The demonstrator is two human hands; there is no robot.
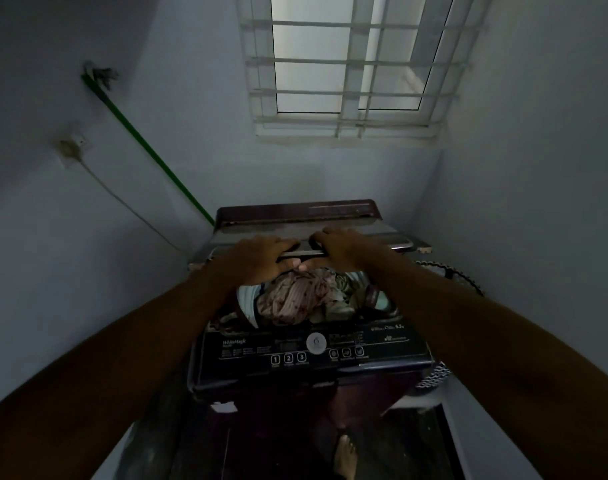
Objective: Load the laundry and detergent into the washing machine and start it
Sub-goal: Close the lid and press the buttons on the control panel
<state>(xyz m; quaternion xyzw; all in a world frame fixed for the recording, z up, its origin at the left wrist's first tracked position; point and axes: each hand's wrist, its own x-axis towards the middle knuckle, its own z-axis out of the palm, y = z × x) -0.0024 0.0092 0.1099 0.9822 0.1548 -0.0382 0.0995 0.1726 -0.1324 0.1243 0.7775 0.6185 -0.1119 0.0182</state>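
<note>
A dark top-loading washing machine (309,372) stands in a narrow corner below a window. Its folding lid (382,239) is partly raised over the tub. Both of my hands hold the lid's front edge: my left hand (257,256) grips it with the thumb underneath, and my right hand (340,245) curls over it just to the right. Under the lid, crumpled laundry (295,296) in pale pink and patterned cloth fills the tub. The control panel (313,351) with a round silver button faces me at the front.
Pale walls close in on both sides. A green pole (146,150) leans against the left wall, and a cord runs from a wall socket (74,145) down towards the machine. A corrugated hose (462,275) curves at the machine's right. My foot (346,452) shows on the dark floor.
</note>
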